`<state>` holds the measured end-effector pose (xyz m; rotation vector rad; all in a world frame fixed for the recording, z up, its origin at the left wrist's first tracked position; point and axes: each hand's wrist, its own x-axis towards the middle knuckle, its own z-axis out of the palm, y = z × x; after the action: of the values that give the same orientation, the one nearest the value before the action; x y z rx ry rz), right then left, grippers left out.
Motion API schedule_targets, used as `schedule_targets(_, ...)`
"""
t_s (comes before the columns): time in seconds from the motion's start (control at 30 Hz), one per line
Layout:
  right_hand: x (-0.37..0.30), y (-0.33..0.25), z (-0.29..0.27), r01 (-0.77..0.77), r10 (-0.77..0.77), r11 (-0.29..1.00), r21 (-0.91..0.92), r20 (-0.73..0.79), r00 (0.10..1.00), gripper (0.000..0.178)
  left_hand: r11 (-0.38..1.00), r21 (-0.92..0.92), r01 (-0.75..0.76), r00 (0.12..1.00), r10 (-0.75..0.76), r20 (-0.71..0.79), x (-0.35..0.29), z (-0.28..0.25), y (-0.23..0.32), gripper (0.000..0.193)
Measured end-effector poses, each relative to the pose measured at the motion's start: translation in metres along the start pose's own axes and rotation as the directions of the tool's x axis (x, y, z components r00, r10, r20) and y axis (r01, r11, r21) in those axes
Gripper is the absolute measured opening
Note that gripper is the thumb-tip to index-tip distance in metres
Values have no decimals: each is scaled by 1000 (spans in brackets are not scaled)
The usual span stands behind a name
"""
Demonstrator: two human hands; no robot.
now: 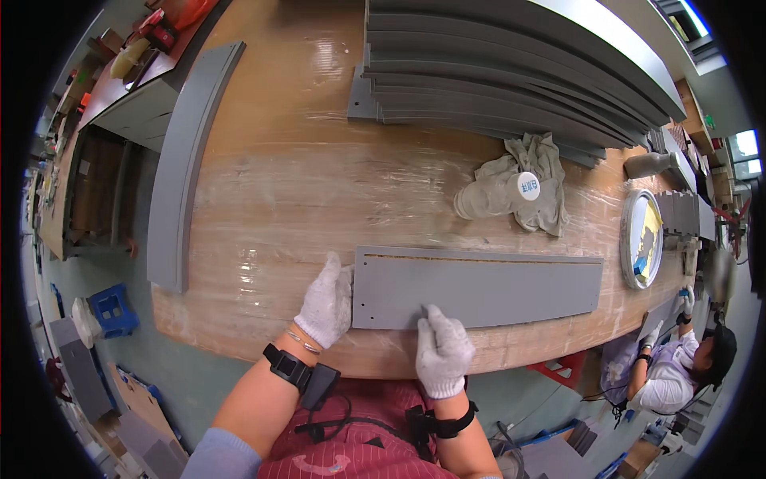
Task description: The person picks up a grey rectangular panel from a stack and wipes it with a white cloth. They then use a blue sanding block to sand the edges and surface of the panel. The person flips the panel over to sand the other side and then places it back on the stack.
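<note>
A long grey board (479, 291) lies on the film-covered table in front of me. It has small dark holes at its ends and a brown groove along its far edge. My left hand (325, 299), in a white knit glove, grips the board's left end, its fingers partly hidden behind that edge. My right hand (444, 351), gloved the same way, is closed over the near edge with its fingertips on the board's face. A small dark bit shows at those fingertips, too small to name.
A tall stack of grey boards (511, 72) fills the far right. Beyond my board, a clear plastic bottle (487, 198) lies by a crumpled cloth (546, 160). A white tub lid (630, 239) is at right; another grey panel (179, 176) lines the left edge. A co-worker (670, 367) sits at right.
</note>
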<state>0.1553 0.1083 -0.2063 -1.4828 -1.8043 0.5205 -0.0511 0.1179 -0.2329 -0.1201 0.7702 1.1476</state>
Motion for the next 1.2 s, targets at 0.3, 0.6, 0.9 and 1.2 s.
schedule_targets(0.3,20,-36,39,296,-211,953,-58,572,793,28,1000,8,0,999,0,-38,4,1,1,87)
schedule_targets(0.6,173,220,-138,-507,552,831,229,-224,803,35,717,695,41,919,245,-308,-14,10,1,62)
schedule_targets(0.9,287,121,-64,184,-25,881,-436,345,938,70,-139,855,-499,641,605,472,63,131,16,94)
schedule_targets(1.2,227,136,-153,-220,178,851,476,133,975,53,-88,913,-398,841,363,401,142,177,-19,68)
